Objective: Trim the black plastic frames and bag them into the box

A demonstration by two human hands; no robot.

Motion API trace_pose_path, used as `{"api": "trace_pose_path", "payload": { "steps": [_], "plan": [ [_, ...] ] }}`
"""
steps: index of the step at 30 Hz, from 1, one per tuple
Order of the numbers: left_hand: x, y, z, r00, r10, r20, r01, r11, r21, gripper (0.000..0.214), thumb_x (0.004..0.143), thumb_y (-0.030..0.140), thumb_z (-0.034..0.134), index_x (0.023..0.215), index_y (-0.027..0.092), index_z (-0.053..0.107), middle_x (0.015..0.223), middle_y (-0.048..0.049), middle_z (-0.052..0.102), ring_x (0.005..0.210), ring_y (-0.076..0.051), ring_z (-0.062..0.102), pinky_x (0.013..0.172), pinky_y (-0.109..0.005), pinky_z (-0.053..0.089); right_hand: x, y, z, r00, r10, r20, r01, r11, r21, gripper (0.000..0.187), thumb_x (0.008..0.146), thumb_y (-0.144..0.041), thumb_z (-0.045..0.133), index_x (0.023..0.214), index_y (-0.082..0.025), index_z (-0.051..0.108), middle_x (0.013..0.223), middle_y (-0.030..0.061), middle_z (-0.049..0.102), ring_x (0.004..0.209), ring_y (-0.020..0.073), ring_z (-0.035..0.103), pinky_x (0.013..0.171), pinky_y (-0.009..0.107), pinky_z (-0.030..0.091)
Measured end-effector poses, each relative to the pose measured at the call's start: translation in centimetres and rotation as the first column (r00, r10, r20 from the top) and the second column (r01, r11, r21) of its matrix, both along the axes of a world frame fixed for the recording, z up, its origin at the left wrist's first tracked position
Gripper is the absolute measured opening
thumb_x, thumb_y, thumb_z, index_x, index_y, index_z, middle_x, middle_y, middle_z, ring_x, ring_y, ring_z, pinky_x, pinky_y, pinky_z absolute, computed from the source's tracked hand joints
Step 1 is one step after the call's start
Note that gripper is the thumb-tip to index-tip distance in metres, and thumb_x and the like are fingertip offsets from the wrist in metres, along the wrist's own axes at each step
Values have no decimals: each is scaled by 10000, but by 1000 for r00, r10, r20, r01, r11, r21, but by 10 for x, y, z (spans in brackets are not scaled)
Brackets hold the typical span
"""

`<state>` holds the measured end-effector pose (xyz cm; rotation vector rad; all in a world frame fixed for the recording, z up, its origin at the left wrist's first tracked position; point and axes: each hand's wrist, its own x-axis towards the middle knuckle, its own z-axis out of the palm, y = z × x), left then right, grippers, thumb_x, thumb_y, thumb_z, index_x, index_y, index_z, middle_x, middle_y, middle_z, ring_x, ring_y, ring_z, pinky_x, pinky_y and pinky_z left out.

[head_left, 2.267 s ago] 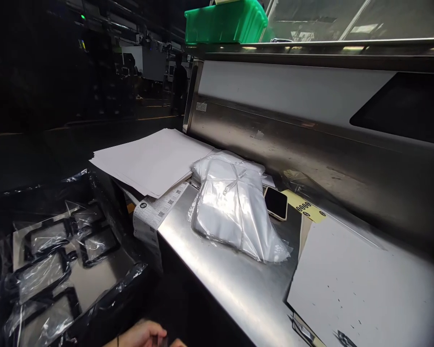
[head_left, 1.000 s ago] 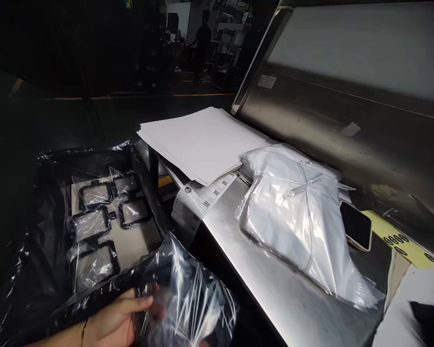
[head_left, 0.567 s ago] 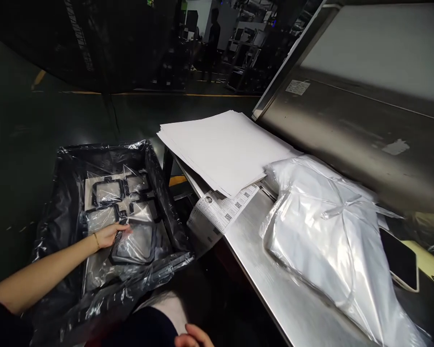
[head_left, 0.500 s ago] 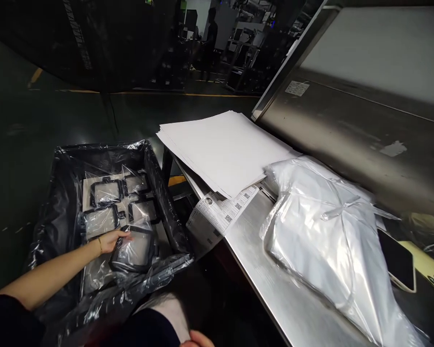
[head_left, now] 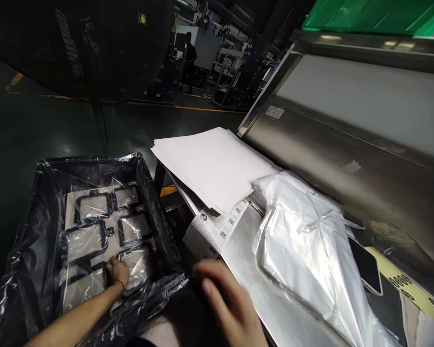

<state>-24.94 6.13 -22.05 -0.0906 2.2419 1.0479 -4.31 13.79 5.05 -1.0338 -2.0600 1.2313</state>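
Observation:
My left hand [head_left: 117, 271] reaches down into a bin lined with black plastic [head_left: 158, 212]. Its fingers are curled on the near-right bagged black frame [head_left: 139, 264], which lies flat on a grey sheet. Three more bagged black frames [head_left: 90, 206] lie in a grid behind it. My right hand [head_left: 227, 304] hovers blurred at the near edge of the steel table [head_left: 255, 294]. Its fingers are stretched out and hold nothing. It is nearest to a hanging label sheet with QR codes [head_left: 217, 227].
A stack of white paper [head_left: 217, 164] overhangs the table's left end. Beside it lie a tied bundle of clear bags [head_left: 300, 246], a phone [head_left: 365, 266] and a yellow label [head_left: 409, 285]. A steel machine housing [head_left: 347, 159] rises behind. A person [head_left: 188, 58] stands far off.
My left hand carried a bagged frame into the bin and set it flat at the near right. My right hand rose from the bottom edge towards the table. The view swung left, then tilted up.

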Motion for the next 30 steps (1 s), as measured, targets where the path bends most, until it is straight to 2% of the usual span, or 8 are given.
{"api": "trace_pose_path", "payload": {
  "steps": [5, 9, 16, 20, 21, 22, 25, 30],
  "plan": [
    [-8, 5, 14, 955, -69, -289, 86, 995, 47, 365, 809, 265, 520, 1159, 180, 459, 1254, -85, 446, 1100, -254, 463, 891, -489, 398, -65, 109, 13, 937, -157, 313, 8, 904, 428, 425, 802, -343, 536, 1182, -176, 449, 1350, 89, 329, 1218, 279, 311, 966, 528, 254],
    [-17, 19, 60, 857, -157, -491, 318, 911, 263, 331, 809, 253, 519, 1128, 171, 478, 1241, -86, 452, 1088, -249, 470, 873, -477, 419, -95, 139, 5, 797, -262, 544, -79, 848, 524, 353, 822, -332, 515, 1132, -166, 484, 1205, 83, 475, 1078, 240, 469, 888, 494, 367],
    [-15, 8, 213, 507, -168, -845, 793, 476, 381, 240, 845, 202, 400, 1072, 277, 422, 1280, -35, 376, 1160, -195, 438, 970, -381, 393, -103, 76, 8, 709, -203, 676, -364, 715, 597, 261, 846, -289, 489, 1068, -155, 518, 1038, 57, 566, 895, 171, 565, 776, 395, 464],
    [-38, 7, 269, 256, -194, -947, 879, 455, 144, 303, 794, 244, 486, 1092, 295, 466, 1332, 5, 375, 1244, -223, 335, 1066, -402, 220, -101, 8, -33, 700, 35, 713, -596, 579, 557, 352, 848, -235, 483, 1192, -173, 435, 1209, 91, 477, 1075, 232, 483, 877, 475, 400],
    [-49, 13, 269, 29, -305, -952, 829, 539, -148, 342, 811, 331, 436, 1151, 288, 427, 1393, 3, 297, 1296, -243, 233, 1075, -435, 161, -100, -7, -48, 675, 137, 725, -669, 528, 523, 353, 851, -232, 476, 1196, -171, 432, 1219, 92, 471, 1094, 235, 470, 881, 474, 396],
    [-61, 21, 263, -13, -388, -922, 788, 564, -248, 394, 796, 373, 451, 1175, 266, 434, 1428, -10, 245, 1325, -281, 122, 1075, -492, 35, -99, -19, -63, 630, 248, 736, -742, 472, 477, 312, 851, -247, 478, 1152, -166, 469, 1181, 82, 500, 1070, 223, 487, 863, 451, 413],
    [-98, 43, 214, 76, -559, -826, 679, 635, -368, 543, 775, 409, 500, 1255, 184, 381, 1465, -105, 118, 1316, -366, -57, 979, -636, -93, -96, -33, -101, 469, 477, 743, -876, 354, 326, 204, 842, -260, 493, 1014, -166, 548, 1050, 48, 563, 983, 188, 527, 811, 404, 442],
    [-127, 35, 120, 302, -759, -577, 604, 621, -500, 377, 791, 311, 539, 1140, 177, 489, 1323, -88, 399, 1225, -298, 330, 983, -581, 233, -96, -10, -140, 282, 593, 754, -934, 348, 75, 193, 827, -237, 520, 999, -159, 559, 1024, 40, 578, 956, 183, 544, 825, 425, 432]
  ]
}}
